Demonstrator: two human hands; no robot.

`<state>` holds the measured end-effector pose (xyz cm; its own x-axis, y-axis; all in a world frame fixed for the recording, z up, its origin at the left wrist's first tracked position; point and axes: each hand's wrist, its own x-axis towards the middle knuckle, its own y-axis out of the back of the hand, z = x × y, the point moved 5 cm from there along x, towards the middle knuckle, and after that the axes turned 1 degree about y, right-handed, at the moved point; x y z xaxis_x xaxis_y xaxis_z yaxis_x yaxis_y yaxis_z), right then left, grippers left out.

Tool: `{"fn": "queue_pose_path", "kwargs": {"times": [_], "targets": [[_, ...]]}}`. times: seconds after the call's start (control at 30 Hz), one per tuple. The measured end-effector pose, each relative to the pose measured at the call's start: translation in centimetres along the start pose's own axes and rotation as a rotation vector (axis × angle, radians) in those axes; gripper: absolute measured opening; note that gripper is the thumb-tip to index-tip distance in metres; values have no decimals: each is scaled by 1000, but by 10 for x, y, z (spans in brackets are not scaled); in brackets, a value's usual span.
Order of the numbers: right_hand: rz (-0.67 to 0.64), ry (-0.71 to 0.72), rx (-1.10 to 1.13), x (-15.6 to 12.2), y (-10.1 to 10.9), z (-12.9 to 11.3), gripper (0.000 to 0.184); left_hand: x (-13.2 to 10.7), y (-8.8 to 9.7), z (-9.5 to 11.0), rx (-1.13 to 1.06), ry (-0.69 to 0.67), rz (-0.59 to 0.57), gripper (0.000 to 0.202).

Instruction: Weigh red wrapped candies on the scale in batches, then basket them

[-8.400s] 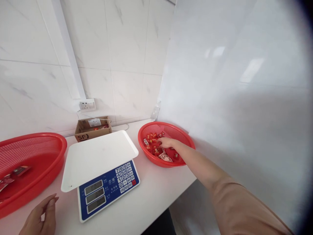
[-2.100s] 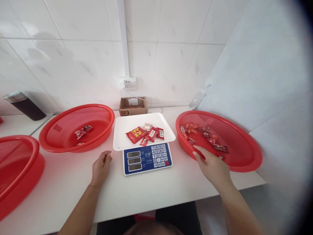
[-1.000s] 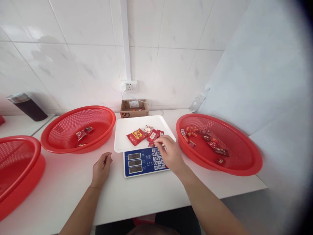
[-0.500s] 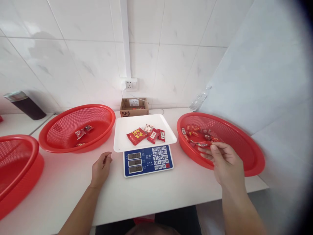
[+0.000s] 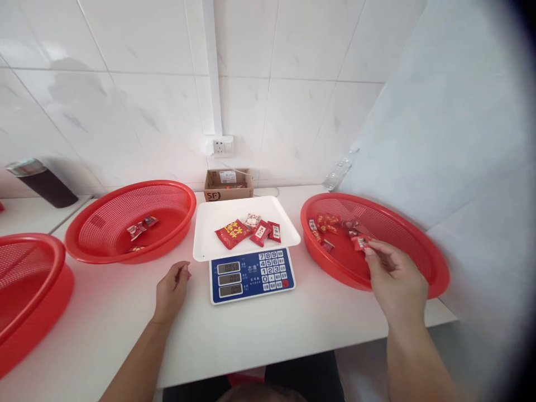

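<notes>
Head view: a wrapped packet held at the right-hand basket.
The right hand (image 5: 397,282) pinches a small red packet (image 5: 360,243) between thumb and fingertips, over the near side of the red basket (image 5: 322,265); the left hand (image 5: 171,290) lies loosely curled on the white table (image 5: 234,346), beside the scale (image 5: 252,268), its contents, if any, indeterminable. The scale's white tray (image 5: 211,220) bears four packets, the largest packet (image 5: 232,234) leftmost.

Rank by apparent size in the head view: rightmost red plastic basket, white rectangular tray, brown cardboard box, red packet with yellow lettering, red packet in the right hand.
1. Red basket
2. White tray
3. Cardboard box
4. Yellow-lettered packet
5. Held packet, partly covered by right hand
</notes>
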<state>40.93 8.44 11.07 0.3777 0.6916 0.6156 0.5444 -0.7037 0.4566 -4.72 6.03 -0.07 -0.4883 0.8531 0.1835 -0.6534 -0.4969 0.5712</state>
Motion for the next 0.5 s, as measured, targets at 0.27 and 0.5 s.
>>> {"fn": "queue_pose_path", "kwargs": {"times": [0.27,0.5], "targets": [[-113,232,-6,-10,-27,-36,30,1,-1,1,12,4,-7,33],[-542,457,-96,-39,-101,-72,45,1,-1,0,14,-4,-5,34]]}}
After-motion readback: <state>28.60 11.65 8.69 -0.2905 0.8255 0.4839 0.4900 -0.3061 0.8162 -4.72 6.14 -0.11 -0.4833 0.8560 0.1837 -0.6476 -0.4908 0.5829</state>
